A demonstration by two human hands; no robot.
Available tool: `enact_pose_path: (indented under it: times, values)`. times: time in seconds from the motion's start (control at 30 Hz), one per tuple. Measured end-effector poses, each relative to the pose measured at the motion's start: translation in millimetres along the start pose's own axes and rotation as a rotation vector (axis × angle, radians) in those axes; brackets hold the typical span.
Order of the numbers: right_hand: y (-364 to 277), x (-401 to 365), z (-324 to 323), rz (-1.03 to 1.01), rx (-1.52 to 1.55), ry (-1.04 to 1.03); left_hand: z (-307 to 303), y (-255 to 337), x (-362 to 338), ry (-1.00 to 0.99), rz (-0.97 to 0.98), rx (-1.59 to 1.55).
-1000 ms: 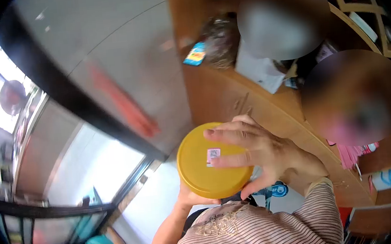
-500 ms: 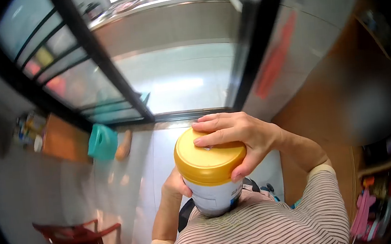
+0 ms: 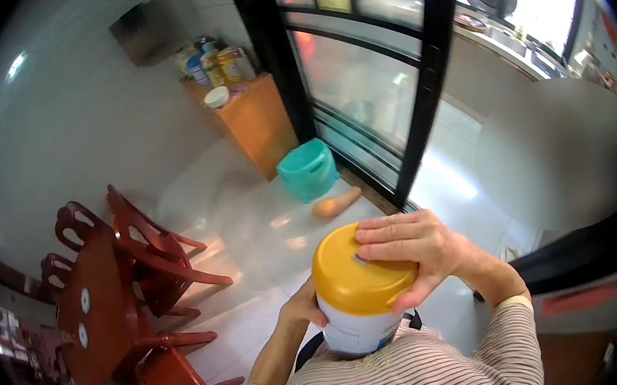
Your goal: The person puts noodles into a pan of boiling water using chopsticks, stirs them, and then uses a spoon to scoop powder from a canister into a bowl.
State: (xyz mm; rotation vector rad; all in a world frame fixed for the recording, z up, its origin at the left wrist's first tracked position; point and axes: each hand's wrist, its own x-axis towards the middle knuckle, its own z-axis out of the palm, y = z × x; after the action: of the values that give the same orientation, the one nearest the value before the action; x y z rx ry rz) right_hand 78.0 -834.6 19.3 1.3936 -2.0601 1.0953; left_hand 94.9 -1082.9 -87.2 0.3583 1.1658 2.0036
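Note:
A large round canister (image 3: 360, 325) with a white body and a yellow lid (image 3: 356, 266) is held upright against my striped shirt. My left hand (image 3: 305, 305) grips the side of the canister, its thumb on the white body and the other fingers hidden behind it. From the right, my right hand (image 3: 418, 252) spans the lid, fingers lying across the top and thumb pressed on the rim. The lid sits on the canister. A small pale mark shows on the lid beside my right fingertips.
On the left are a red-brown wooden table (image 3: 93, 310) and chairs (image 3: 154, 244). A teal plastic stool or tub (image 3: 308, 170) and a butternut squash (image 3: 336, 203) lie by the black-framed glass door (image 3: 364, 76). A wooden cabinet (image 3: 257, 123) bears bottles and a bowl (image 3: 216, 97). The kitchen counter (image 3: 491, 41) is beyond.
The view has swung left, bringing the table and chairs into sight and moving the kitchen doorway to the right. Both hands keep their hold on the canister, with the lid still on.

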Motion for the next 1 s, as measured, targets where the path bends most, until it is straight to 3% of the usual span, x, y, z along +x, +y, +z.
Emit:
enact_pose_path:
  times: [0.17, 0.37, 0.53, 0.63, 0.67, 0.77, 0.9, 1.0]
  values:
    - [89.0, 79.0, 59.8, -0.158, 0.132, -0.115, -86.1, 30.0, -24.0, 0.168, 0.108, -0.111]
    - [178.4, 187.8, 147.2, -0.259, 0.121, -0.172, -218.0, 77.2, -40.0, 0.201, 0.333, -0.156]
    - [241.2, 279.8, 209.5, -0.207, 0.162, -0.109, -307.3, 172.5, -40.3, 0.260, 0.386, -0.101]
    - [267.9, 291.7, 241.8, 0.082, 0.233, 0.105, -354.9, 215.2, -34.9, 0.307, 0.368, -0.056]
    - [270.0, 293.4, 246.9, 0.358, 0.348, 0.053, -372.0, 227.5, -27.7, 0.326, 0.359, -0.049]
    - [300.2, 308.1, 294.7, 0.785, 0.733, 0.365, -424.1, 263.9, 10.0, 0.370, 0.476, 0.148]
    - [396.8, 364.7, 328.9, 0.888, 0.920, 0.441, -497.1, 294.1, 68.4, 0.583, 0.629, 0.300]
    - [483.6, 418.9, 353.0, 0.850, 1.043, 0.445, -559.0, 319.9, 114.9, 0.749, 0.734, 0.429]
